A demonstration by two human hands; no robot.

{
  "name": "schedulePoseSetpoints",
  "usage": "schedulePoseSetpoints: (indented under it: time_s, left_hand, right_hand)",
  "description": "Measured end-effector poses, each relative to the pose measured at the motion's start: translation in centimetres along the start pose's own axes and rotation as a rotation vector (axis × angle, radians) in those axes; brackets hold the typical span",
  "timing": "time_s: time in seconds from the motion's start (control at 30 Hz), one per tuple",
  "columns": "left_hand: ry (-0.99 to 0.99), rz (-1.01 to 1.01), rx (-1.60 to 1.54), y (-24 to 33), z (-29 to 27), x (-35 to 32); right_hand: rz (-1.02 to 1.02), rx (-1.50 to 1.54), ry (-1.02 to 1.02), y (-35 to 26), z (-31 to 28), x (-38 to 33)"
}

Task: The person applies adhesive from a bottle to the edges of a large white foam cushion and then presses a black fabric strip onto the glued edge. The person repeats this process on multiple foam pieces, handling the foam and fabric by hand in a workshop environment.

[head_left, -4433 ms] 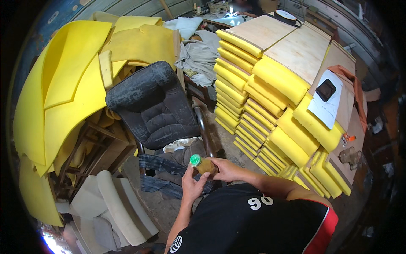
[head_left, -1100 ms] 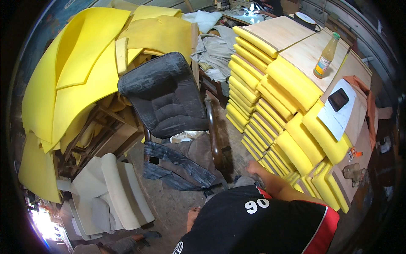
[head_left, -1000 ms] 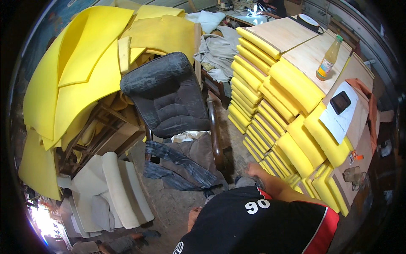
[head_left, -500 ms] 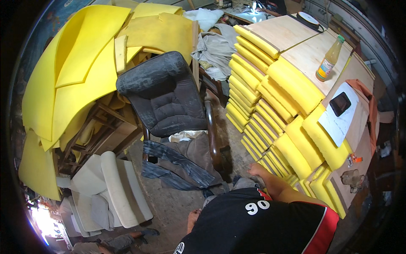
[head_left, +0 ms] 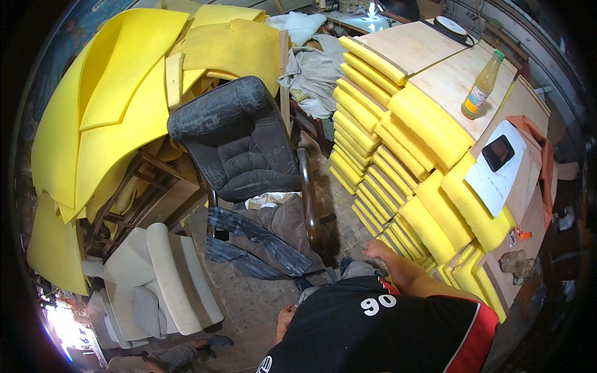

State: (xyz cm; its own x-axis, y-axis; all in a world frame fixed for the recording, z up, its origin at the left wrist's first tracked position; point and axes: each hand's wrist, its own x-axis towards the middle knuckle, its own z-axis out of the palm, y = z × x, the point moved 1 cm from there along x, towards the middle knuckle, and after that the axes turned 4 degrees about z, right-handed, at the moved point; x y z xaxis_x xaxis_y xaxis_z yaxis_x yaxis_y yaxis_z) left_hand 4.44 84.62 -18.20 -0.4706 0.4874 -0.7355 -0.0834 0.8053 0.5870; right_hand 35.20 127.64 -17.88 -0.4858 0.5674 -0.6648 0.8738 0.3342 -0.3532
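Left hand (head_left: 285, 318) low beside grey trousers (head_left: 360, 270); fingers curled, whether gripping anything cannot be told. Right hand (head_left: 374, 248) just beside stacked foam-padded boards (head_left: 429, 118), contact unclear; fingers open or closed, cannot tell. From right hand, boards rise at 1 o'clock, green-capped bottle (head_left: 477, 93) upright on top there; dark phone (head_left: 498, 153) on white sheet (head_left: 491, 189) at 2; glass mug (head_left: 516, 264) at 3. From left hand, worn dark armchair (head_left: 245, 149) at 12, striped cloth (head_left: 264, 238) across seat; beige cushions (head_left: 168, 267) at 10.
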Motion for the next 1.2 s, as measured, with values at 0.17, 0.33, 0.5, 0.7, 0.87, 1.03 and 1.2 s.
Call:
schedulePoseSetpoints:
  time_s: [0.17, 0.33, 0.5, 0.7, 0.87, 1.03, 1.2]
  left_hand:
    - [0.032, 0.029, -0.066, -2.0, -0.1, -0.4]
    - [-0.001, -0.039, 0.244, 6.1, 0.9, -4.6]
    - [0.029, -0.113, 0.144, 2.5, 1.2, -4.6]
    - [0.104, -0.044, 0.173, 2.9, 0.9, -5.5]
    - [0.08, -0.024, 0.204, 5.4, 0.2, -6.6]
    - [0.158, 0.138, -0.015, -6.4, -0.7, -1.7]
    - [0.155, 0.066, -0.044, -5.8, -0.1, -4.1]
  right_hand:
    - [-0.008, 0.012, 0.003, -1.0, -0.6, -0.7]
    - [-0.001, 0.007, 0.031, 1.0, 1.0, -0.4]
    - [-0.076, -0.113, -0.068, 0.3, 2.0, 0.8]
    - [-0.089, -0.127, -0.071, -1.5, -0.7, 0.5]
    - [-0.045, -0.107, 0.037, -2.7, -1.7, 0.8]
    - [-0.111, -0.152, 0.005, -7.5, -1.6, 0.3]
    - [-0.142, -0.309, -0.086, -8.7, 1.2, 0.0]
